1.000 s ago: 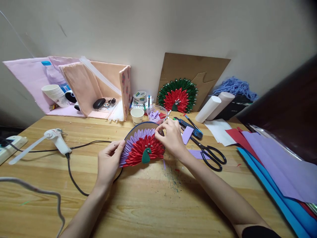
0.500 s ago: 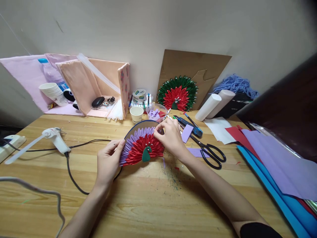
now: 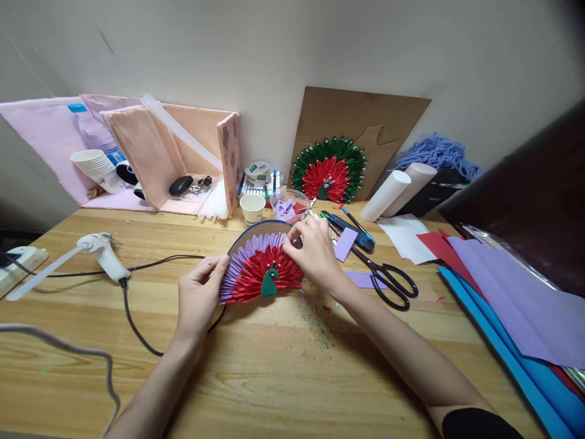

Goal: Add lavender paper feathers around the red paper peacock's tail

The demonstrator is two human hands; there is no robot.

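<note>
A paper peacock with red and purple folded feathers and a green body lies on a round cardboard disc in the middle of the wooden table. My left hand grips the disc's left edge with curled fingers. My right hand pinches a purple feather at the upper right of the fan and presses it down. A finished red and green peacock leans on brown cardboard at the wall.
A white glue gun with its black cord lies at the left. Black scissors, pens, purple paper pieces and a bowl of scraps sit right of the disc. Coloured paper sheets are stacked at the right edge. A paper cup stands behind.
Both hands stay on the peacock. The view has shifted slightly; my right fingers keep pressing at the same upper right spot.
</note>
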